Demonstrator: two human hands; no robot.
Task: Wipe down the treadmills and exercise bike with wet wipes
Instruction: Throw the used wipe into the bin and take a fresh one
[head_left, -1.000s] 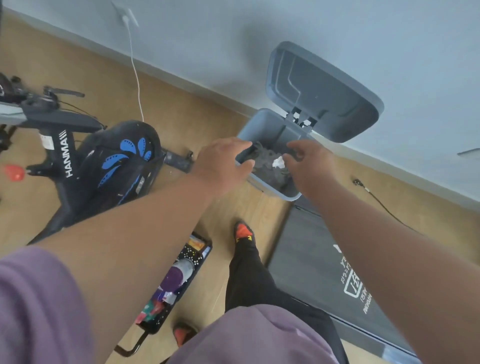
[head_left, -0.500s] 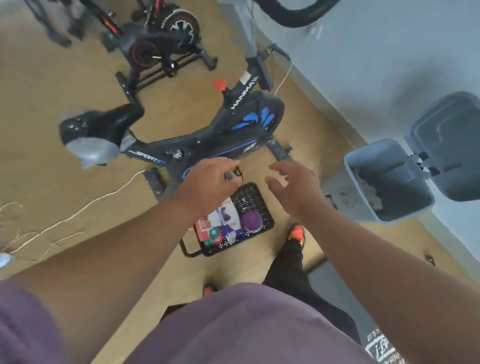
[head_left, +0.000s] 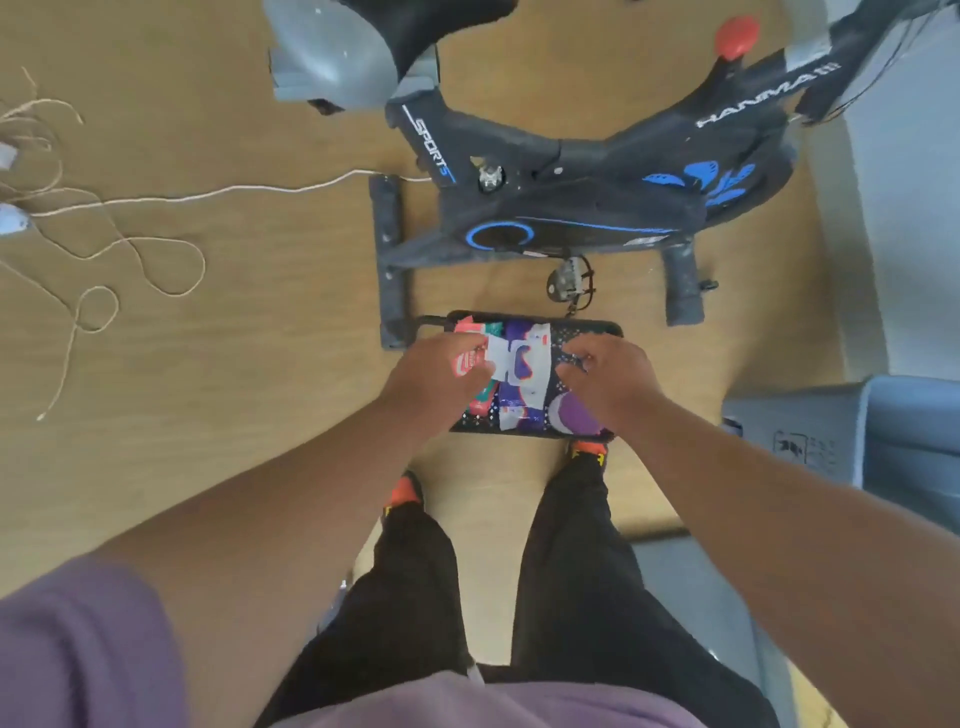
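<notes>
A black mesh basket (head_left: 597, 330) stands on the wooden floor by my feet, filled with colourful wet wipe packs. My left hand (head_left: 439, 382) reaches into it and pinches the left edge of a white and purple wet wipe pack (head_left: 522, 364). Over the basket's right half hovers my right hand (head_left: 610, 382), fingers loosely curled and holding nothing I can see. Just beyond the basket stands the black and blue exercise bike (head_left: 571, 208), its pedal (head_left: 569, 280) hanging near the basket's far rim. A strip of grey treadmill (head_left: 691, 577) shows at lower right.
A grey bin (head_left: 810, 431) stands to the right, against the pale wall. Thin white cables (head_left: 130, 244) loop over the floor on the left. The bike's grey saddle (head_left: 332, 57) and red knob (head_left: 735, 31) sit at the top. My legs stand directly behind the basket.
My view swung from the open bin, left and down to the basket. Both hands left the bin and dropped to the wipe packs, the left hand closing on one.
</notes>
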